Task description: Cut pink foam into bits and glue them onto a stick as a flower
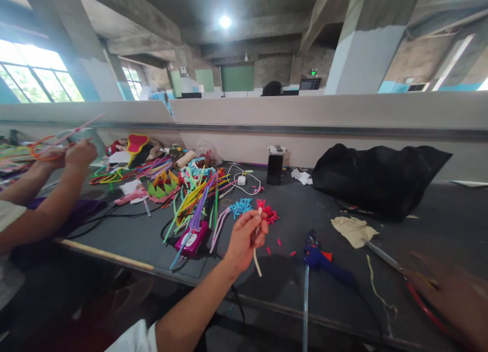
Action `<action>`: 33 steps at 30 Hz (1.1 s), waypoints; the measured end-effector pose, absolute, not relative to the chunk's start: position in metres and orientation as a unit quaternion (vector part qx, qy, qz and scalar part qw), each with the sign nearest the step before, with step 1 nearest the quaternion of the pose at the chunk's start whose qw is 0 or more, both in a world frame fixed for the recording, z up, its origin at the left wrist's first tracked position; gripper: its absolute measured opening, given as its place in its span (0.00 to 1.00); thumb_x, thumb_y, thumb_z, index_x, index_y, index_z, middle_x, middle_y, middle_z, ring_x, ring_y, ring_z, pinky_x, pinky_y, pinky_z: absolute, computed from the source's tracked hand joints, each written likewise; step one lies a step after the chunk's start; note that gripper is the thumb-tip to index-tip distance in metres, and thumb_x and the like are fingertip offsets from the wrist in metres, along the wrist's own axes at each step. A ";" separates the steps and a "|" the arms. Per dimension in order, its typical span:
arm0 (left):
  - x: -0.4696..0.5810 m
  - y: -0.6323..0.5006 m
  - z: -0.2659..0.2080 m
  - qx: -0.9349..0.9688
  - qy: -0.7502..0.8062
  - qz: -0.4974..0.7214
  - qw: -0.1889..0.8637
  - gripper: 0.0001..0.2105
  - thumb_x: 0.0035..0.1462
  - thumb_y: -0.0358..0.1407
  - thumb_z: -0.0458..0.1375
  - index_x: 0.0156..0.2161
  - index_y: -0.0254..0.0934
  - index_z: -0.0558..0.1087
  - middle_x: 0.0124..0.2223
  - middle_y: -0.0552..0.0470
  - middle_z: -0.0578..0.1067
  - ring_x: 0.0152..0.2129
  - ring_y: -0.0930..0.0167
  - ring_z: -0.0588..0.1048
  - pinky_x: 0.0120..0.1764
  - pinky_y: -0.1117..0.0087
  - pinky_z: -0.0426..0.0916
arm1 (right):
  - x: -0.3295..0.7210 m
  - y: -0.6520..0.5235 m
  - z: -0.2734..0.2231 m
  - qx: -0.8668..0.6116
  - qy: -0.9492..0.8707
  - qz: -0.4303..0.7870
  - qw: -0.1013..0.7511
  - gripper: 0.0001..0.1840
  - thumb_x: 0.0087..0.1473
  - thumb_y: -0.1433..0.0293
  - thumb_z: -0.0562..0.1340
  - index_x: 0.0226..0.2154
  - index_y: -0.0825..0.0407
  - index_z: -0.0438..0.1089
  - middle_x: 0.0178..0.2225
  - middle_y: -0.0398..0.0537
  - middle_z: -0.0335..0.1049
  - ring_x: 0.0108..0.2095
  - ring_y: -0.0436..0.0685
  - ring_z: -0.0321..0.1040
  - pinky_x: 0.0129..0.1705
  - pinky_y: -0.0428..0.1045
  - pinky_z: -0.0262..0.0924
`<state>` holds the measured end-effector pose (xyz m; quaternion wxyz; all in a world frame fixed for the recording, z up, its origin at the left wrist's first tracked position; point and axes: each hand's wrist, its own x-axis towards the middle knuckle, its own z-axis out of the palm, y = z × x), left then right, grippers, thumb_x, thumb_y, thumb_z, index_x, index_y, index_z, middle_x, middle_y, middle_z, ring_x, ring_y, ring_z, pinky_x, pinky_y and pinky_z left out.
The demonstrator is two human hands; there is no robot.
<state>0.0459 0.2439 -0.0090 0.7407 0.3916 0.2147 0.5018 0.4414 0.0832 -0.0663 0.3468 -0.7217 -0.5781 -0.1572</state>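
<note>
My left hand (247, 240) pinches a white pipe cleaner (257, 264), its lower end hanging below the fingers. At the top of that stem is a small pink flower-like tip (261, 204). On the right, my right hand (450, 296) is blurred by motion around the red handles of a pair of scissors (387, 258). The blades point left, close to a beige cloth (354, 231). Between the hands lies a blue glue gun (320, 258) with a clear glue stick trailing toward me. Short red pieces (270, 215) lie in a heap behind my left hand.
Blue short pieces (241, 208), bundled pipe cleaners (196, 204) and a magenta box (192, 238) are left of centre. A black bag (375, 179) stands right, a dark phone (274, 169) at the back. A co-worker's hands (81, 153) work at far left.
</note>
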 end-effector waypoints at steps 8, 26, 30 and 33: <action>0.063 0.243 -0.007 0.382 0.244 0.489 0.745 0.12 0.49 0.39 0.65 0.32 0.34 0.69 0.23 0.56 0.73 0.11 0.83 0.59 0.16 0.78 0.48 | 0.304 0.131 -0.072 -0.680 -0.711 -0.079 0.161 0.27 0.49 0.70 0.58 0.54 0.51 0.67 0.42 0.51 0.76 0.41 0.62 0.74 0.41 0.56 0.68; 0.062 0.248 -0.016 0.350 0.230 0.461 0.782 0.14 0.50 0.38 0.65 0.40 0.32 0.74 0.23 0.59 0.66 0.13 0.84 0.55 0.16 0.78 0.43 | 0.296 0.132 -0.026 -0.642 -0.481 0.184 0.569 0.15 0.52 0.60 0.63 0.41 0.49 0.69 0.34 0.46 0.72 0.23 0.50 0.66 0.19 0.44 0.60; 0.064 0.246 -0.019 0.348 0.232 0.464 0.781 0.13 0.49 0.38 0.65 0.38 0.32 0.73 0.23 0.58 0.68 0.13 0.83 0.58 0.16 0.79 0.46 | 0.268 0.133 -0.027 -0.560 -0.463 0.294 0.622 0.13 0.54 0.59 0.63 0.38 0.50 0.70 0.35 0.47 0.71 0.23 0.49 0.63 0.20 0.44 0.61; 0.066 0.245 -0.018 0.352 0.238 0.475 0.771 0.12 0.50 0.38 0.65 0.36 0.33 0.71 0.24 0.56 0.71 0.13 0.82 0.61 0.15 0.79 0.50 | 0.251 0.136 -0.035 -0.553 -0.485 0.344 0.584 0.16 0.54 0.57 0.63 0.39 0.50 0.72 0.32 0.47 0.72 0.24 0.51 0.65 0.21 0.45 0.62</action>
